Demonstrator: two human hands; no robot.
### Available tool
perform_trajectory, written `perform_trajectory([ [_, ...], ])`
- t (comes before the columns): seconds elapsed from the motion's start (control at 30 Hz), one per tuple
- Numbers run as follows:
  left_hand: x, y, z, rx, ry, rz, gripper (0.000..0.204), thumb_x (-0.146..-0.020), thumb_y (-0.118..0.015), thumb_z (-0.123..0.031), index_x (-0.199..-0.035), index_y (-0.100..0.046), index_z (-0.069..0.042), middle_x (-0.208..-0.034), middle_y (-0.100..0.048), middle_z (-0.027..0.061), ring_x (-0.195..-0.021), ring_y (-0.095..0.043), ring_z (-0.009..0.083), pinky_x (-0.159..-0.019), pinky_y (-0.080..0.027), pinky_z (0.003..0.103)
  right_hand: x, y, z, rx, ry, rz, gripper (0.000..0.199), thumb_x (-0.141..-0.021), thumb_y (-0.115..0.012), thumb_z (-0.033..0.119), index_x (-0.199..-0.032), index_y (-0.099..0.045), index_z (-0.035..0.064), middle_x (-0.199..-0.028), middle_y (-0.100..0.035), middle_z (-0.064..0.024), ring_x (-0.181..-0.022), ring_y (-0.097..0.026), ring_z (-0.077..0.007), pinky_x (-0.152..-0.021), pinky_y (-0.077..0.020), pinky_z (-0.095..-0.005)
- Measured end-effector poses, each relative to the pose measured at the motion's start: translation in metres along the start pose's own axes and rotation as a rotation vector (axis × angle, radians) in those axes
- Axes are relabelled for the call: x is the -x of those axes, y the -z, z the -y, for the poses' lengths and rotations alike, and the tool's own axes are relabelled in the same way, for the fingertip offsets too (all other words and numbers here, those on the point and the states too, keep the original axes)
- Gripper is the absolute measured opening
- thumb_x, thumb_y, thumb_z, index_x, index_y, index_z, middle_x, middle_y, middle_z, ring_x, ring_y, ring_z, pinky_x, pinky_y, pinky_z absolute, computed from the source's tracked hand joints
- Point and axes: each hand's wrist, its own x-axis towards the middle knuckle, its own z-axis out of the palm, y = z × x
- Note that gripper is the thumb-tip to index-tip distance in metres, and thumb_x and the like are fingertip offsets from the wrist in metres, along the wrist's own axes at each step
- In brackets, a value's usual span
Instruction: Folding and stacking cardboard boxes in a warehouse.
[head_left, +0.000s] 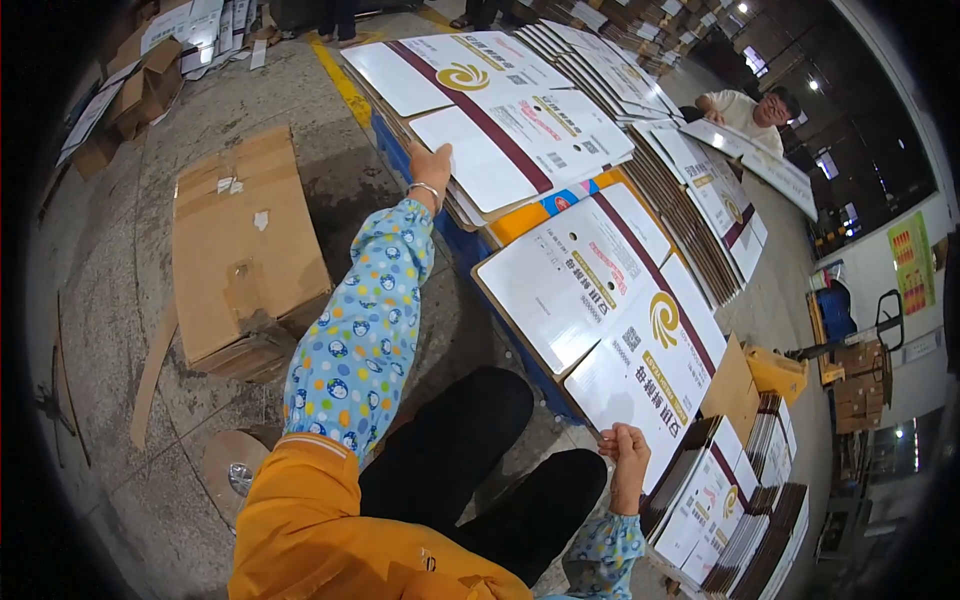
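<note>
Orange-clad lap and dark knees sit lowest; just beyond, the right hand (625,445) pinches the near corner of a flat white carton sheet (600,300) with a maroon stripe, steadying it atop the pallet stack, while the left hand (432,165) presses fingers closed on the far stack's (490,110) edge

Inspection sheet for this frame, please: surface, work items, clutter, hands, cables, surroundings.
Surface: grey concrete floor, stained.
Work items: flat white printed carton sheet lying on the carton stacks over a blue pallet.
Clutter: worn brown cardboard box; tape roll; loose cardboard strip.
Hands: left hand on the far stack's edge; right hand gripping the sheet's near corner.
Cables: nothing seen.
Surroundings: another person at the stacks, beyond.
</note>
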Motion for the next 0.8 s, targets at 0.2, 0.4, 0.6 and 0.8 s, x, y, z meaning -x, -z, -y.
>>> perform_trajectory([
  [0.2,0.097,0.009,-0.021,-0.584,-0.769,-0.029,0.056,-0.073,-0.067,-0.029,-0.12,-0.047,-0.006,-0.119,-0.046,0.0188,-0.117,-0.038,0.0325,-0.096,-0.029,0.048,0.033,0.021,-0.025,0.033,0.003,-0.155,0.021,-0.09,-0.053,0.021,-0.09,-0.059,0.0006,-0.076,-0.063,-0.0088,-0.06,-0.059,-0.0132,-0.054,-0.0475,-0.0231],
  [0.4,0.103,0.009,0.009,-0.917,-1.143,0.312,0.037,-0.079,-0.06,-0.026,-0.114,-0.056,-0.018,-0.121,-0.049,0.0048,-0.115,-0.041,0.0254,-0.096,-0.028,0.05,0.046,0.037,-0.031,0.138,0.135,-0.275,0.022,-0.091,-0.051,0.02,-0.091,-0.058,-0.0011,-0.077,-0.062,-0.0072,-0.064,-0.055,-0.0104,-0.057,-0.0455,-0.0232],
  [0.6,0.109,0.008,0.007,-1.005,-1.205,0.163,0.034,-0.08,-0.058,-0.019,-0.113,-0.056,-0.014,-0.119,-0.051,0.0075,-0.112,-0.044,0.0255,-0.095,-0.028,0.051,0.056,0.078,-0.064,0.237,0.173,-0.447,0.02,-0.09,-0.052,0.018,-0.094,-0.058,-0.0007,-0.081,-0.061,-0.0051,-0.073,-0.056,-0.0123,-0.065,-0.0445,-0.0253],
  [0.8,0.165,0.029,0.024,-0.674,-0.98,0.531,0.034,-0.08,-0.058,-0.021,-0.11,-0.055,-0.006,-0.107,-0.055,0.0107,-0.101,-0.048,0.0289,-0.086,-0.038,0.04,0.027,0.126,-0.108,0.693,0.327,-0.85,0.031,-0.085,-0.055,0.014,-0.11,-0.051,-0.0044,-0.097,-0.054,-0.0129,-0.087,-0.053,-0.0228,-0.078,-0.0425,-0.0327],
])
